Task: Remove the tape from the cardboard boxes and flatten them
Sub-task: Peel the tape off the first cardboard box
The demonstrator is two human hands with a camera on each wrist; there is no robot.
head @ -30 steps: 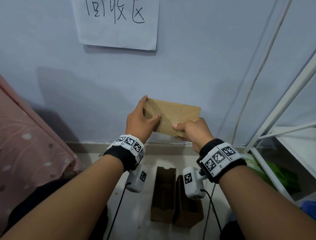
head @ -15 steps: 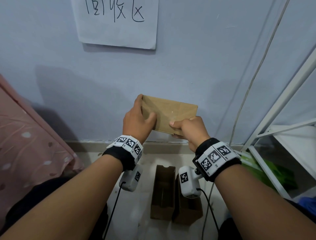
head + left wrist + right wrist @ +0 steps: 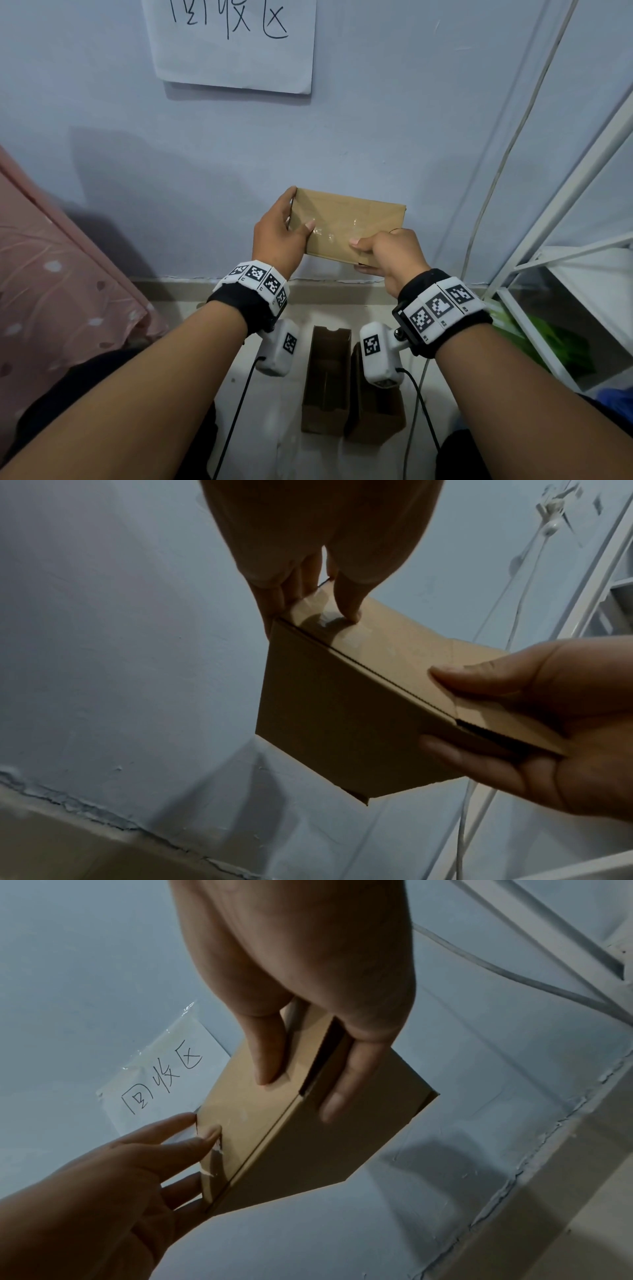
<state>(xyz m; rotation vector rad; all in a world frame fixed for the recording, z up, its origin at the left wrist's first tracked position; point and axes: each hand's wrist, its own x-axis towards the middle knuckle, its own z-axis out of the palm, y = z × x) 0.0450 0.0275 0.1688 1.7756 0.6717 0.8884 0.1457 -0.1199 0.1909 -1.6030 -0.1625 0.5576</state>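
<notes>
I hold a small brown cardboard box (image 3: 346,224) in the air in front of the wall, with clear tape (image 3: 334,233) shining across its top face. My left hand (image 3: 279,233) grips the box's left end, its thumb lying on the tape and its fingers behind. My right hand (image 3: 387,251) pinches the right end, thumb on top and fingers underneath. The left wrist view has the box (image 3: 342,710) with the left thumb on the tape (image 3: 329,623). From the right wrist the box (image 3: 308,1137) appears with a flap gaping by the right fingers (image 3: 337,1096).
Two open brown cardboard boxes (image 3: 329,377) (image 3: 375,414) stand on the floor below my hands. A paper sign (image 3: 236,41) hangs on the blue wall. A white shelf frame (image 3: 561,212) and cables (image 3: 503,154) are at right, pink fabric (image 3: 51,274) at left.
Both hands have drifted slightly left with the box. The box's top face has tipped more toward me, so the tape shows now.
</notes>
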